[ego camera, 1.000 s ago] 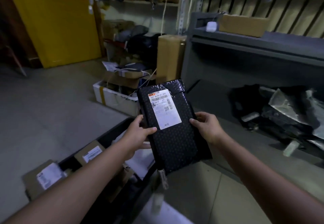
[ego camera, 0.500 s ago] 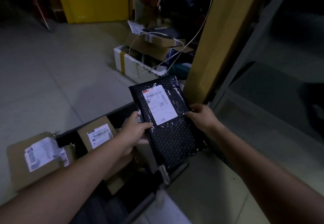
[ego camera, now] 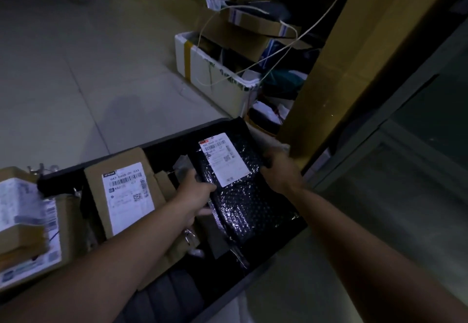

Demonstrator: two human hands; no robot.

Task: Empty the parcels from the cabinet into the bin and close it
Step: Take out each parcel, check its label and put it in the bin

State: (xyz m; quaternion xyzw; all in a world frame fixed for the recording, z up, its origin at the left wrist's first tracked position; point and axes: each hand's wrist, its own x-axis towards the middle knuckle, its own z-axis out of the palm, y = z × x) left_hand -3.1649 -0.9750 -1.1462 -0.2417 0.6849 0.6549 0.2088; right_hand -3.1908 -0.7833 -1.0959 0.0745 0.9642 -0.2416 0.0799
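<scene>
The black bubble-wrap parcel (ego camera: 243, 206), bearing a white barcode label, is positioned in the right part of the black bin (ego camera: 164, 143), its side edges grasped by the left hand (ego camera: 195, 193) and right hand (ego camera: 281, 170), with a labelled cardboard box (ego camera: 124, 193) in the bin at left.

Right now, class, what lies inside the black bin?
Inside the bin: a labelled box and more cardboard. The left hand and right hand hold a black mailer at its right end. Whatever lies under box and mailer is hidden.

White foam box (ego camera: 215, 77) beside tall carton (ego camera: 354, 57)
</scene>
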